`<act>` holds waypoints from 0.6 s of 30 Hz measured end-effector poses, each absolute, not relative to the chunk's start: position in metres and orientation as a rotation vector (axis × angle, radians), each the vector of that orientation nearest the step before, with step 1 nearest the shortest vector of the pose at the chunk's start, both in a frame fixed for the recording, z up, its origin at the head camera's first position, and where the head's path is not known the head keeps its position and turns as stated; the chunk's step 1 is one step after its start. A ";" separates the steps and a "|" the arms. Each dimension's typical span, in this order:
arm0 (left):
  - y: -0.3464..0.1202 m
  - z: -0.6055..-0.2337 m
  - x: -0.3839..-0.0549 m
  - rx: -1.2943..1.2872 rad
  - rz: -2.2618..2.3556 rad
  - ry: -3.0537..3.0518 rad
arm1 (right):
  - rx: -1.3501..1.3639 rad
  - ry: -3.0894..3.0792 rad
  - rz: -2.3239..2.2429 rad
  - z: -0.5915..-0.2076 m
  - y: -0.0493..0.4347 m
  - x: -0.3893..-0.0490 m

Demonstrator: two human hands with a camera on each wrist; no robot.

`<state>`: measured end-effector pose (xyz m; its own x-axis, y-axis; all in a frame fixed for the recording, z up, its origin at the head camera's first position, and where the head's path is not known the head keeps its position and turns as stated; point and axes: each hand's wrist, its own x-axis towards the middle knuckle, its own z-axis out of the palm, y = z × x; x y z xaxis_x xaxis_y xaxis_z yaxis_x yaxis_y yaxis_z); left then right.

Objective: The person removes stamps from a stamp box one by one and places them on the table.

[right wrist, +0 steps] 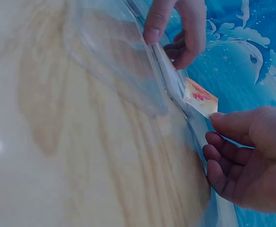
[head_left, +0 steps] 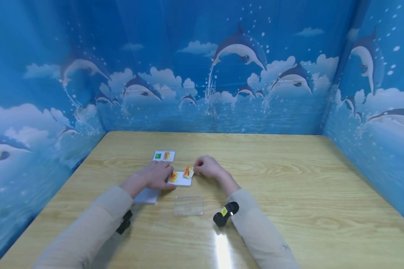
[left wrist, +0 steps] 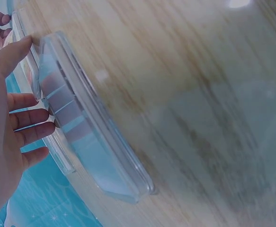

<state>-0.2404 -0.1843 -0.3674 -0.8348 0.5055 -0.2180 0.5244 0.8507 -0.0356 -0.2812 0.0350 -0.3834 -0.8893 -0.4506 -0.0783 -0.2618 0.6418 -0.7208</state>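
Observation:
In the head view, a white card (head_left: 184,182) with an orange-yellow picture at its left end lies flat on the table. My left hand (head_left: 156,175) holds its left end, thumb at the near edge and fingers at the far side. My right hand (head_left: 208,166) pinches the corner of a small yellow-and-red picture piece (head_left: 188,172) between thumb and index finger. That piece stands tilted over the card's right end. In the right wrist view, its printed face (right wrist: 200,98) shows beside the right thumb, and the other right fingers are curled in.
Behind the left hand lies another white card (head_left: 164,155) with green and orange pictures. A white stack in a clear case (head_left: 147,196) sits under the left forearm. Nearer me is a clear plastic case (head_left: 189,206). A blue dolphin-print curtain (head_left: 202,112) borders the wooden table (head_left: 289,186).

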 end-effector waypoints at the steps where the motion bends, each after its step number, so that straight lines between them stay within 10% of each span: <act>1: -0.184 -0.367 -0.241 0.794 -0.141 2.825 | -0.561 2.590 -1.103 -0.382 0.037 -0.282; 18: -0.187 -0.369 -0.243 0.829 -0.142 2.830 | -0.453 2.384 -1.273 -0.377 0.072 -0.291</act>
